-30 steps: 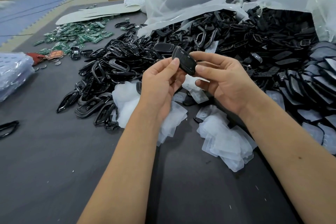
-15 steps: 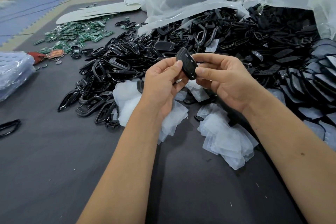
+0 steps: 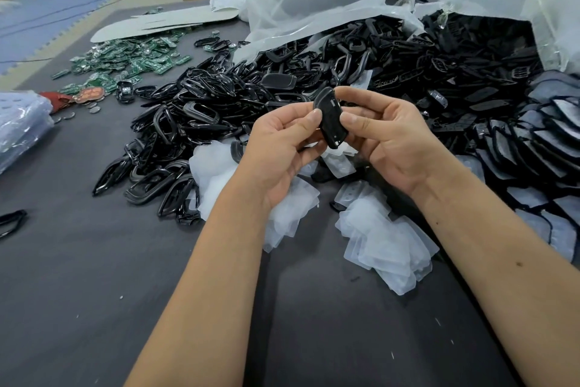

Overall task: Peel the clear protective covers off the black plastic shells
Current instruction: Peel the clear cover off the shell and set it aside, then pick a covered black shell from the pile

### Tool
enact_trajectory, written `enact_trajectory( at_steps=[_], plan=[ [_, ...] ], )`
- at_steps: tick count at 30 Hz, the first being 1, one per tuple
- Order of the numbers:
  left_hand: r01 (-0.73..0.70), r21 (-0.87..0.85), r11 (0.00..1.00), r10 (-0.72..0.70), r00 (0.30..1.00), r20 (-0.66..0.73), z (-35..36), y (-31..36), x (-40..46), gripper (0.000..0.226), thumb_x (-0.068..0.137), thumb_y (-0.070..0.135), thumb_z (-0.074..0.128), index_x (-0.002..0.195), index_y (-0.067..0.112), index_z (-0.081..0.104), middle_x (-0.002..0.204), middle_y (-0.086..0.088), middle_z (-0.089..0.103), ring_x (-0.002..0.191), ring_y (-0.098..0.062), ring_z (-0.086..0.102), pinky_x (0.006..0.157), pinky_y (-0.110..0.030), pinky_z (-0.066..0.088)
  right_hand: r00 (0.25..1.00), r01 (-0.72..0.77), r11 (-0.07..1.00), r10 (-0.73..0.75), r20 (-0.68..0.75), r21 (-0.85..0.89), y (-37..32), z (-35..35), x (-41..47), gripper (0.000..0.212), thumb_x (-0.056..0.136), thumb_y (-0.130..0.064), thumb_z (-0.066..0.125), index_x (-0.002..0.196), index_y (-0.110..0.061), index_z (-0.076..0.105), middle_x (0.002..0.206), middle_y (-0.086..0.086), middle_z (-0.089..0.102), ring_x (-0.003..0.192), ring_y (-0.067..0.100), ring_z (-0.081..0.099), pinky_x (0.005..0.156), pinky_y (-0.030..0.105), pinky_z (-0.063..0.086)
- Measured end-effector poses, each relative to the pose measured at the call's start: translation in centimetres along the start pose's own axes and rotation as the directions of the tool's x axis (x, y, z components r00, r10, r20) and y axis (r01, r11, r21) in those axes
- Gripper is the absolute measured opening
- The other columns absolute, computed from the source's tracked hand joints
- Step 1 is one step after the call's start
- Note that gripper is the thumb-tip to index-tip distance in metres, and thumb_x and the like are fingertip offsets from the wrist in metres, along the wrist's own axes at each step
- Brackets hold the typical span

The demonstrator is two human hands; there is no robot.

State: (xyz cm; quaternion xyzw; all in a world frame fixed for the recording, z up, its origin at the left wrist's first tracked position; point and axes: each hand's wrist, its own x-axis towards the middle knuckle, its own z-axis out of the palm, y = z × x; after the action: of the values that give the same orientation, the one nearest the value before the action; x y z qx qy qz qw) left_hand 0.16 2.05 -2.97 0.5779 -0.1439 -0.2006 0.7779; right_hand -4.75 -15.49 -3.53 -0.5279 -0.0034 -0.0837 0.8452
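Holding one black shell (image 3: 330, 118) between both hands above the desk (image 3: 78, 276), we have our forearms reaching forward and converging. Our left hand (image 3: 279, 151) pinches its left edge, thumb tip against it, the other fingers (image 3: 309, 151) curled beneath. Our right hand (image 3: 392, 138) pinches its right side, forefinger arched over the top end. The shell stands nearly upright, long axis tilted, top leaning away. It looks glossy; peeled clear covers (image 3: 386, 242) lie below our fingers.

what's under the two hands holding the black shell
Peeled clear covers lie heaped on the dark table below the left hand and right hand. Whatever sits beneath that heap is hidden.
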Motion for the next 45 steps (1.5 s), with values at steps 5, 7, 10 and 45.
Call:
enact_trajectory(
  at_steps=[5,7,10,45],
  plan=[
    [-0.096,0.058,0.994,0.099,0.994,-0.056,0.3,-0.8,-0.1,0.016,0.1,-0.001,0.06,0.109,0.004,0.071,0.092,-0.008,0.078,0.09,-0.021,0.075,0.083,-0.032,0.06,0.994,0.1,0.942,-0.109,-0.009,-0.321,-1.0,-0.3,-0.3,0.04,0.078,0.002,0.082,0.116,-0.011,0.075,0.094,0.013,0.08,0.09,0.026,0.078,0.081,0.031,0.062],
    [-0.111,0.086,0.99,0.115,0.992,-0.048,0.6,-1.0,-0.2,0.016,0.099,-0.003,0.062,0.109,0.004,0.071,0.091,-0.012,0.078,0.078,-0.02,0.074,0.076,-0.034,0.056,0.988,0.143,0.867,-0.154,0.016,-0.477,-1.8,-0.6,-0.7,0.037,0.082,0.008,0.08,0.112,-0.013,0.076,0.089,0.007,0.081,0.086,0.022,0.079,0.08,0.031,0.062],
    [-0.133,0.152,0.979,0.138,0.99,-0.025,1.3,-1.0,-0.6,0.017,0.096,-0.006,0.065,0.108,0.003,0.072,0.089,-0.016,0.078,0.067,-0.02,0.073,0.066,-0.031,0.055,0.973,0.205,0.682,-0.218,0.072,-0.702,-3.0,-0.8,-1.6,0.032,0.082,0.006,0.082,0.107,-0.013,0.079,0.088,0.002,0.08,0.085,0.016,0.078,0.084,0.033,0.064],
    [-0.233,0.917,0.323,0.405,0.91,0.088,14.0,-1.5,3.0,0.02,0.094,0.011,0.061,0.105,0.011,0.078,0.1,-0.008,0.077,0.095,-0.028,0.068,0.086,-0.034,0.051,0.91,-0.17,-0.076,-0.395,-0.127,-0.982,-13.7,-7.2,-5.6,0.013,0.088,-0.013,0.076,0.089,-0.026,0.079,0.085,-0.002,0.074,0.086,0.02,0.069,0.088,0.038,0.059]
  ],
)
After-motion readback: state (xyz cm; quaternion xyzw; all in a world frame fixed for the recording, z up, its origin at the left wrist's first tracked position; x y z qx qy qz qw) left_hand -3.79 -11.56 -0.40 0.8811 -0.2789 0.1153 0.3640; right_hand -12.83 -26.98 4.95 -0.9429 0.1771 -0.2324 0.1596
